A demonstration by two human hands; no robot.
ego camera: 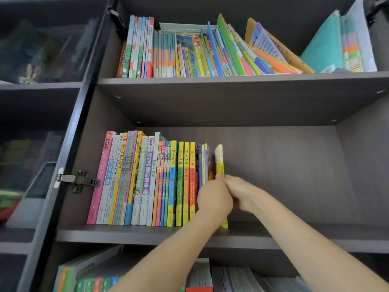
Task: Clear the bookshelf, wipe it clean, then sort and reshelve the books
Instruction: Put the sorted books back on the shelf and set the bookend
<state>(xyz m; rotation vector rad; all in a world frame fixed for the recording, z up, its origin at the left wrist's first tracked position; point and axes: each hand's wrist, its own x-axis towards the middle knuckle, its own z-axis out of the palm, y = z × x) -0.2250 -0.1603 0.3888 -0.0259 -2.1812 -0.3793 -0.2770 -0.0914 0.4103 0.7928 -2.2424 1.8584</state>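
Note:
A row of upright books fills the left half of the middle shelf of a dark bookcase. A thin yellow book stands at the row's right end. My left hand is at the spines of the last books, its fingers hidden behind it. My right hand meets it from the right, fingertips touching the yellow book's lower spine. The hands overlap, so the grip is unclear.
The right half of the middle shelf holds nothing. The upper shelf carries upright and leaning books plus folders. More books lie below. A glass door with a metal hinge stands at the left.

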